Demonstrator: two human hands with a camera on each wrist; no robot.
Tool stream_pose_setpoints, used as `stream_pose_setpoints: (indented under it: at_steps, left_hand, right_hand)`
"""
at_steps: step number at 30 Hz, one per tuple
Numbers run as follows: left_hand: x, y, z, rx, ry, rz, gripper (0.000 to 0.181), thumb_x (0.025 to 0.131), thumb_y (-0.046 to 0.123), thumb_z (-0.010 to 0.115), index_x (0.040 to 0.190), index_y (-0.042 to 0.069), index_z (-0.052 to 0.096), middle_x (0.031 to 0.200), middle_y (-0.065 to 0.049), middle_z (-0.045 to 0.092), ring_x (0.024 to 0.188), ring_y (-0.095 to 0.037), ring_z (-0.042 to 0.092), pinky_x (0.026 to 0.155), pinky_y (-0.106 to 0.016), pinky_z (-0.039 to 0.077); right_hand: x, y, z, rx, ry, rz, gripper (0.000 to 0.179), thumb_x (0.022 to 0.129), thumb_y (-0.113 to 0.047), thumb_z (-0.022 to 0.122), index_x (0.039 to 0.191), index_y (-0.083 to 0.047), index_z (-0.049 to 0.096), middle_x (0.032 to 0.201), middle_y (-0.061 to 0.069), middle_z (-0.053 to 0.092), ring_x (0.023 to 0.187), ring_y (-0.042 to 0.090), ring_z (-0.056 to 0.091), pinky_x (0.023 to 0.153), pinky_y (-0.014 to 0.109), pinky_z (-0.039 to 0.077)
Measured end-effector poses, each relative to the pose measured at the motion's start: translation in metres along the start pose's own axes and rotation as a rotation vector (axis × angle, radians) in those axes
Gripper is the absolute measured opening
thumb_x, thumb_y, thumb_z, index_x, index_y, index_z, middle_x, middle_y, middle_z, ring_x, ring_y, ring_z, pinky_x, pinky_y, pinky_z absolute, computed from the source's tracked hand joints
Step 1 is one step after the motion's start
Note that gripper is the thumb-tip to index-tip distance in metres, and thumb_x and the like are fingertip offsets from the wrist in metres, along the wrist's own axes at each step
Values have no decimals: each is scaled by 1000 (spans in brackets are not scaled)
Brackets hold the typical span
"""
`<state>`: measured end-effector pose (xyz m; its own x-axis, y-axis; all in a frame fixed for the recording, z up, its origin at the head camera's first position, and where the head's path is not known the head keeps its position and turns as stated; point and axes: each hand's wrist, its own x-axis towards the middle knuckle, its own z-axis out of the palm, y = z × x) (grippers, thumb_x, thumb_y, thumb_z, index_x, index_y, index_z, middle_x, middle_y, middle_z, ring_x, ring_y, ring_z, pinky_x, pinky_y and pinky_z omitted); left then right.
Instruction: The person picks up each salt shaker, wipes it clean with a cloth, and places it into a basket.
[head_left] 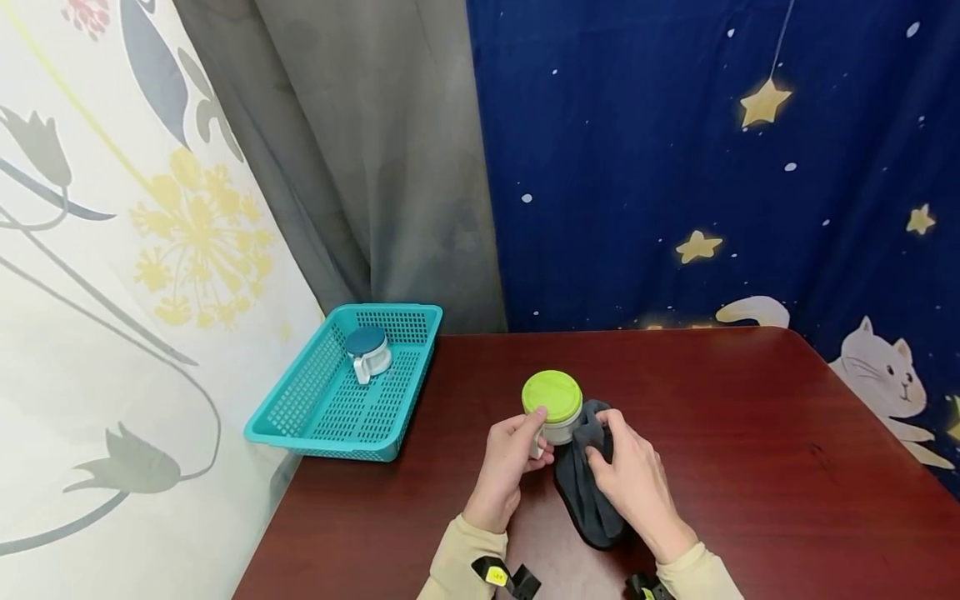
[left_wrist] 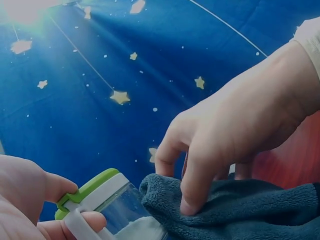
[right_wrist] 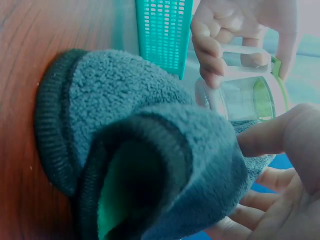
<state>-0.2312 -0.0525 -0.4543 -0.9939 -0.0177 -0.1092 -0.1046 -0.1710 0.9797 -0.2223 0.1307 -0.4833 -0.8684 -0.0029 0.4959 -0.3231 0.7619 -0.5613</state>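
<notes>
My left hand (head_left: 507, 467) grips a clear seasoning jar (head_left: 561, 432) by its pale side handle, with the thumb at the edge of the green lid (head_left: 552, 395). White contents show inside the jar in the left wrist view. My right hand (head_left: 637, 479) pinches a dark grey fleecy cloth (head_left: 591, 500) between thumb and fingers and holds it against the jar's right side. The cloth's dark-edged lower part hangs toward me, folded into a loop in the right wrist view. It hides part of the jar's wall.
On the table's left stands a turquoise plastic basket (head_left: 408, 400). Inside it sits a similar jar with a blue lid (head_left: 365, 339) and a white handle. The reddish-brown table (head_left: 750, 433) reaches back to a blue star-patterned curtain (head_left: 637, 150) and a grey one (head_left: 405, 167).
</notes>
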Motion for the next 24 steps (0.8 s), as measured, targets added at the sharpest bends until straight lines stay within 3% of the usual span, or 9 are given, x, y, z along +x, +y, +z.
stream_pose_setpoints:
  at_steps: [3, 7, 11, 14, 18, 21, 24]
  left_hand:
    - [2, 0, 0, 1, -10, 5, 46, 93, 38, 70, 77, -4, 63, 64, -10, 60, 56, -19, 64, 56, -28, 54]
    - [2, -1, -1, 13, -21, -1, 47, 93, 39, 70, 72, -2, 60, 63, -9, 59, 55, -19, 63, 55, -27, 53]
    - [0, -2, -1, 14, -21, -10, 45, 93, 37, 70, 68, 1, 58, 62, -9, 58, 54, -19, 62, 55, -27, 53]
    - [-1, -2, -1, 11, -20, -4, 44, 93, 36, 70, 68, 2, 58, 62, -8, 58, 54, -18, 62, 55, -27, 53]
    - [0, -2, 1, 9, -27, -9, 44, 93, 36, 70, 68, 3, 57, 61, -6, 58, 54, -18, 62, 55, -28, 53]
    - [0, -2, 1, 21, -31, -12, 44, 92, 37, 70, 68, 2, 57, 61, -6, 58, 54, -19, 62, 56, -29, 53]
    - [0, -3, 1, 33, -33, -18, 45, 92, 37, 70, 68, 1, 57, 62, -7, 58, 54, -19, 61, 57, -30, 53]
  right_hand:
    - [2, 1, -2, 15, 19, -20, 41, 81, -10, 80, 115, -17, 59, 102, 4, 70, 80, 27, 67, 63, 46, 51]
    - [4, -1, -8, 52, 118, -52, 37, 80, -7, 81, 110, -20, 64, 101, -4, 68, 82, 18, 67, 68, 42, 52]
    - [4, -5, -15, 149, 229, -124, 36, 83, -5, 80, 112, -23, 68, 104, -10, 66, 79, 9, 62, 69, 26, 51]
    - [5, -9, -17, 264, 308, -221, 38, 83, -1, 79, 115, -19, 70, 107, -6, 66, 77, 8, 61, 66, 16, 48]
    - [7, -14, -18, 375, 392, -337, 40, 78, 7, 80, 114, -10, 71, 107, 5, 68, 79, 12, 62, 63, 13, 48]
    - [8, -15, -18, 380, 418, -366, 40, 76, 9, 80, 112, -7, 71, 106, 7, 68, 80, 13, 62, 63, 13, 48]
    - [8, -13, -16, 336, 407, -343, 39, 78, 6, 79, 113, -10, 71, 106, 4, 68, 78, 11, 58, 64, 14, 44]
